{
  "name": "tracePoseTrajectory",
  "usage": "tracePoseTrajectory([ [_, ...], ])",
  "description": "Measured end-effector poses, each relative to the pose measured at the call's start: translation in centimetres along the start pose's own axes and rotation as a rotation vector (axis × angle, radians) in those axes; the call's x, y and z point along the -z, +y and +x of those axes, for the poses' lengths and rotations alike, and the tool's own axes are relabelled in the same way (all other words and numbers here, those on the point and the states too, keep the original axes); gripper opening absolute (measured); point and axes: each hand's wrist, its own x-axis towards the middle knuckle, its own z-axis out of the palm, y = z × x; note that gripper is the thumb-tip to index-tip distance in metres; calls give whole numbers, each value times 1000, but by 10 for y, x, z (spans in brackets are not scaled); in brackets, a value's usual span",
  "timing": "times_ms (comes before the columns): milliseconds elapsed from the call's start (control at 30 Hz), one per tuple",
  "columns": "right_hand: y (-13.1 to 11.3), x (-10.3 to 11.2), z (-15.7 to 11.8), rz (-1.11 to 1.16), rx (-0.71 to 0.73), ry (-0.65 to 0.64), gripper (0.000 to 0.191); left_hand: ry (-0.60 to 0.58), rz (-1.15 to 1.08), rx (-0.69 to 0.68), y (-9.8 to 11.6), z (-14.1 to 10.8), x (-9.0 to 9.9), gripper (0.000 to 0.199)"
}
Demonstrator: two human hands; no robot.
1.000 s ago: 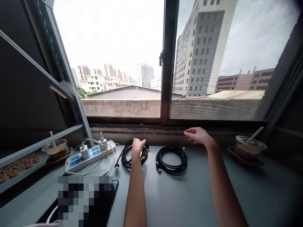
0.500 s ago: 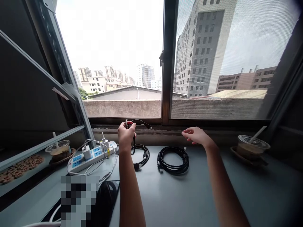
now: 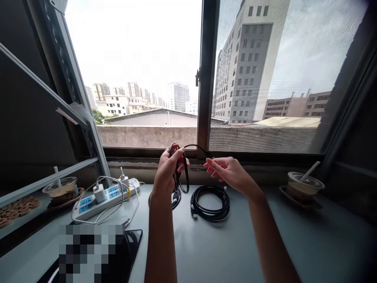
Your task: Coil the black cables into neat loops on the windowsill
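Observation:
In front of the window sill, my left hand (image 3: 167, 169) is closed around a bunched black cable (image 3: 186, 175), whose loops hang below the fingers. One strand arches from it to my right hand (image 3: 228, 169), whose thumb and fingers pinch the cable's far end; the plug there is mostly hidden by the fingers. Below the hands, a coiled black cable (image 3: 226, 206) lies on the desk with its light-coloured connectors showing. Another black coil (image 3: 178, 199) rests on the desk to its left, partly hidden behind my left forearm and hand.
On the left stands a white power strip (image 3: 107, 207) with chargers and white cords. A drink cup with a straw (image 3: 66, 190) is beside it, and another cup (image 3: 304, 184) sits far right. A black flat device (image 3: 134, 239) lies front left, partly pixelated. The window frame (image 3: 203, 133) rises behind.
My left hand has moved right with the bunched cable. My right hand has come left and taken the cable's loose plug end, which was hanging free between the hands.

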Motion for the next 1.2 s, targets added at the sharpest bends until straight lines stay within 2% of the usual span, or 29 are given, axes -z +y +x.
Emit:
tracePoseTrajectory([
  [67, -14, -5, -8, 4, 75, -89, 57, -7, -53, -21, 0, -3, -10, 27],
  [167, -30, -13, -19, -92, 150, -136, 47, 9, -128, -53, -4, -6, -24, 31],
  [300, -36, -19, -28, -95, 185, -42, 29, -63, -161, -79, -6, -11, -33, 33],
  [400, -36, -15, -32, 5, 91, 55, 32, -160, -56, -144, -1, -16, -32, 24],
  [467, -35, -7, -34, 108, 47, 119, 36, -173, -34, -202, 4, -20, -29, 19],
  [600, -28, 17, -33, 392, 59, 262, 47, -48, -163, -235, 13, -23, -20, 15],
  [733, -16, 41, -33, 524, 18, 463, 49, 65, -222, -184, 14, -17, -8, 14],
  [867, -11, 57, -42, 611, -6, 477, 43, 87, -199, -186, 14, -12, 6, 19],
  [1000, -12, 65, -50, 802, 18, 476, 30, 122, -242, -177, 18, -11, 17, 23],
  [1100, -14, 67, -51, 948, 12, 499, 22, 182, -321, -193, 21, -11, 19, 21],
  [1200, -17, 64, -49, 922, 2, 560, 22, 182, -315, -200, 23, -13, 16, 23],
])
